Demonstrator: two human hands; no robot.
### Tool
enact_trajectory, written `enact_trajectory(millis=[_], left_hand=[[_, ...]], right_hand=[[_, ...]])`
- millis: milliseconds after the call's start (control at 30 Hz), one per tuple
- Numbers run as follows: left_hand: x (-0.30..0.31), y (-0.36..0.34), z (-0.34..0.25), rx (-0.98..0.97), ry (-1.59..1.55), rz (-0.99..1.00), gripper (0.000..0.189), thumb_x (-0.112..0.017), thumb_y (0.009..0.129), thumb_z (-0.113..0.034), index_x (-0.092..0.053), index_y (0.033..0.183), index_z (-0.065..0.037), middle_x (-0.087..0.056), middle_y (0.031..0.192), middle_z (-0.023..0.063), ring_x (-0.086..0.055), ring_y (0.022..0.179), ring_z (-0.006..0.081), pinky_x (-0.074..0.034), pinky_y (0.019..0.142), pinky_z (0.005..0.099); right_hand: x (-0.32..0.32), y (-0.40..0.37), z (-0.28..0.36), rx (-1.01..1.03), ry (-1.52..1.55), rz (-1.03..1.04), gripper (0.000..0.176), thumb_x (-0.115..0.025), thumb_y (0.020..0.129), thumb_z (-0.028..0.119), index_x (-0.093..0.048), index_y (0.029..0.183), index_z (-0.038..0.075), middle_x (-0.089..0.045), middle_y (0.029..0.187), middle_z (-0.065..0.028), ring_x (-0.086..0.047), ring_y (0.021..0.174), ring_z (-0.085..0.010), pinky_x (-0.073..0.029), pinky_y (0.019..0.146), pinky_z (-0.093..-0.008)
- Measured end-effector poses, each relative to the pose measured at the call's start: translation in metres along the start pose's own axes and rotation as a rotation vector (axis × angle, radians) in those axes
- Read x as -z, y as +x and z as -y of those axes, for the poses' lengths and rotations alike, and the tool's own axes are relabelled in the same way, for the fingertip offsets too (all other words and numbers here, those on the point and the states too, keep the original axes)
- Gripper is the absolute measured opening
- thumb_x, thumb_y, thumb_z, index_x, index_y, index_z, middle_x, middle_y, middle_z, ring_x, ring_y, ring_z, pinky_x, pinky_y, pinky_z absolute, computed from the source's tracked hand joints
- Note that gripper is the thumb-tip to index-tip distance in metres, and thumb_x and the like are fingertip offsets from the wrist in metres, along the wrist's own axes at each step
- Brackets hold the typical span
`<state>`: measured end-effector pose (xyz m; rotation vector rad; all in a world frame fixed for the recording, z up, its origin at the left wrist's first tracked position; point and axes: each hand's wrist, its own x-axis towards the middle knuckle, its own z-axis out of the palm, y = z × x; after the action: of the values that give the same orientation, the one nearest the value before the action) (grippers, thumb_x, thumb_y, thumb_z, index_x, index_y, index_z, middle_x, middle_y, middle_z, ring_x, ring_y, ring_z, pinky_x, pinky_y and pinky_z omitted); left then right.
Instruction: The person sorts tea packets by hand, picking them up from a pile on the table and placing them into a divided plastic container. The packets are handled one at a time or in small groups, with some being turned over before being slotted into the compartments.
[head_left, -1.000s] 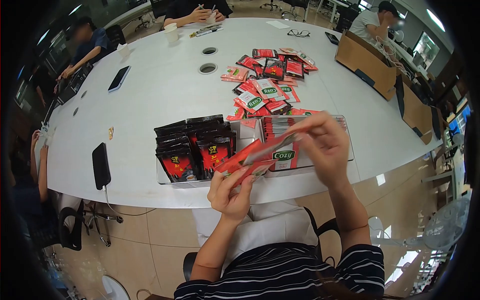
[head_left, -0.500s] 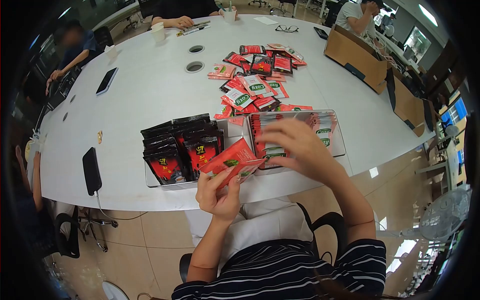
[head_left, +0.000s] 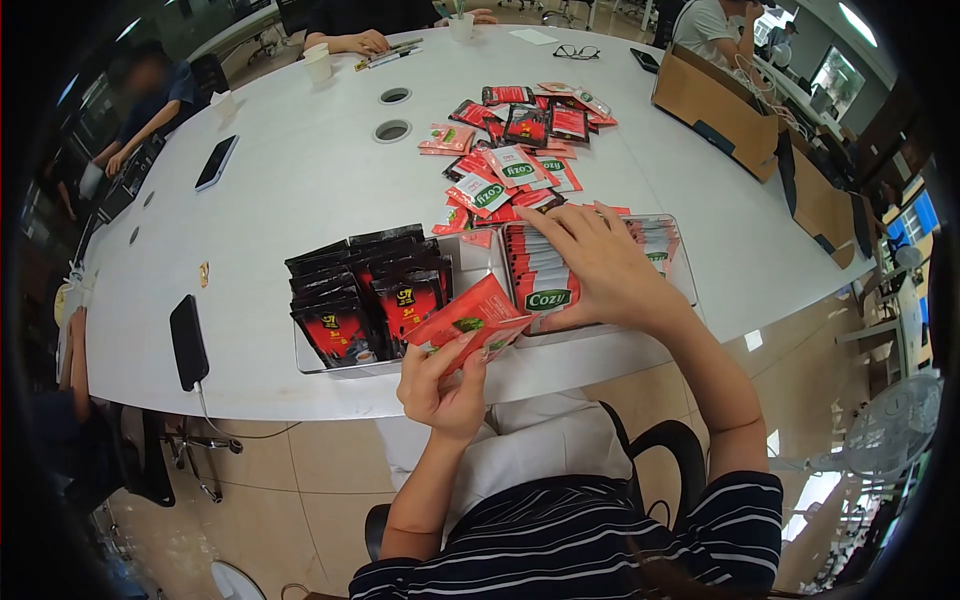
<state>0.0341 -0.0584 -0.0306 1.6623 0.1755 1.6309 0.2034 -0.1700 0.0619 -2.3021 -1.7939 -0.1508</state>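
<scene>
My left hand (head_left: 442, 392) pinches red-and-pink tea sachets (head_left: 468, 318) with green leaf pictures, tilted in front of the metal tray (head_left: 472, 262). My right hand (head_left: 612, 268) lies over the tray's right part. Its fingers reach the far end of a row of Cozy tea sachets (head_left: 548, 299) and its thumb is at the near end, so it spans the row; part of the row is hidden beneath it. More upright sachets (head_left: 655, 240) stand to its right. Black-and-red G7 coffee sachets (head_left: 408, 300) fill the tray's left part in two rows.
Behind the tray lies a loose pile of mixed sachets (head_left: 515, 170). A charging phone (head_left: 188, 343) and another phone (head_left: 217, 163) are at left. Cardboard boxes (head_left: 715, 115) stand at right, glasses (head_left: 577, 52) at the back. Other people sit around the table.
My right hand has come down from above the tray onto the row of Cozy tea sachets, spanning it. My left hand keeps its sachets in nearly the same place.
</scene>
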Motion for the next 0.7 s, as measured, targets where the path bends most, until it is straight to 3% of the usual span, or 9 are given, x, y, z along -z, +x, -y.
enact_trajectory(millis=[133,333,367,467,500,600,633,700], left_hand=[[-0.005,-0.004,0.003,0.013,-0.070,-0.061,0.047,-0.076,0.069,0.006,-0.055,0.110,0.001,-0.063,0.098,0.0144,-0.062,0.082,0.0203,-0.051,0.070,0.0258],[-0.007,-0.006,-0.001,0.183,-0.182,-0.114,0.077,-0.076,0.069,0.009,-0.031,0.129,-0.003,-0.060,0.100,0.0149,-0.065,0.085,0.0226,-0.055,0.073,0.0267],[-0.008,-0.005,-0.003,0.194,-0.218,-0.101,0.079,-0.076,0.069,0.009,-0.028,0.131,-0.003,-0.061,0.098,0.0157,-0.066,0.085,0.0236,-0.055,0.071,0.0271],[-0.004,-0.008,-0.001,0.105,-0.187,0.061,0.084,-0.077,0.068,0.009,-0.024,0.132,-0.004,-0.062,0.093,0.0165,-0.067,0.081,0.0247,-0.056,0.066,0.0268],[-0.006,-0.004,-0.002,0.052,-0.226,0.062,0.079,-0.080,0.066,0.006,-0.032,0.129,-0.002,-0.062,0.090,0.0156,-0.068,0.078,0.0248,-0.057,0.063,0.0276],[-0.001,-0.005,0.001,-0.005,-0.203,0.125,0.071,-0.084,0.062,0.001,-0.044,0.121,0.000,-0.063,0.092,0.0161,-0.068,0.076,0.0228,-0.058,0.062,0.0280],[-0.002,-0.006,0.001,0.002,-0.223,0.115,0.067,-0.086,0.060,-0.001,-0.049,0.117,0.000,-0.063,0.094,0.0162,-0.068,0.075,0.0214,-0.058,0.060,0.0276],[-0.003,-0.007,0.001,-0.018,-0.195,0.139,0.069,-0.086,0.060,-0.002,-0.049,0.118,0.001,-0.063,0.094,0.0160,-0.067,0.076,0.0195,-0.056,0.060,0.0262]], right_hand=[[-0.002,0.001,-0.007,0.049,0.039,-0.010,0.104,-0.082,0.053,0.041,-0.035,0.140,0.007,-0.048,0.122,-0.0117,-0.045,0.116,-0.0284,-0.034,0.101,-0.0410],[0.017,0.005,-0.008,0.109,0.466,-0.148,0.066,-0.074,0.070,0.034,-0.054,0.125,0.004,-0.056,0.123,-0.0112,-0.048,0.118,-0.0272,-0.036,0.099,-0.0389],[0.022,0.003,0.000,0.122,0.564,-0.234,0.050,-0.073,0.073,0.028,-0.061,0.115,0.004,-0.062,0.112,-0.0088,-0.054,0.109,-0.0264,-0.038,0.096,-0.0367],[0.034,-0.005,0.018,0.224,0.716,-0.124,0.046,-0.078,0.070,0.024,-0.064,0.110,0.006,-0.065,0.105,-0.0067,-0.057,0.100,-0.0233,-0.040,0.092,-0.0355],[0.029,-0.006,0.027,0.267,0.667,-0.225,0.035,-0.079,0.068,0.014,-0.068,0.101,0.006,-0.067,0.094,-0.0037,-0.060,0.086,-0.0187,-0.045,0.080,-0.0316],[0.027,-0.014,0.035,0.184,0.722,-0.121,0.026,-0.078,0.069,0.009,-0.070,0.093,0.006,-0.068,0.084,-0.0019,-0.059,0.074,-0.0161,-0.045,0.067,-0.0277],[0.024,-0.014,0.035,0.211,0.735,-0.206,0.017,-0.076,0.070,0.007,-0.071,0.086,0.005,-0.067,0.077,-0.0020,-0.057,0.067,-0.0141,-0.043,0.058,-0.0250],[0.026,-0.016,0.032,0.153,0.820,-0.154,0.015,-0.077,0.071,0.006,-0.070,0.084,0.004,-0.066,0.076,-0.0021,-0.056,0.067,-0.0128,-0.043,0.058,-0.0243]])
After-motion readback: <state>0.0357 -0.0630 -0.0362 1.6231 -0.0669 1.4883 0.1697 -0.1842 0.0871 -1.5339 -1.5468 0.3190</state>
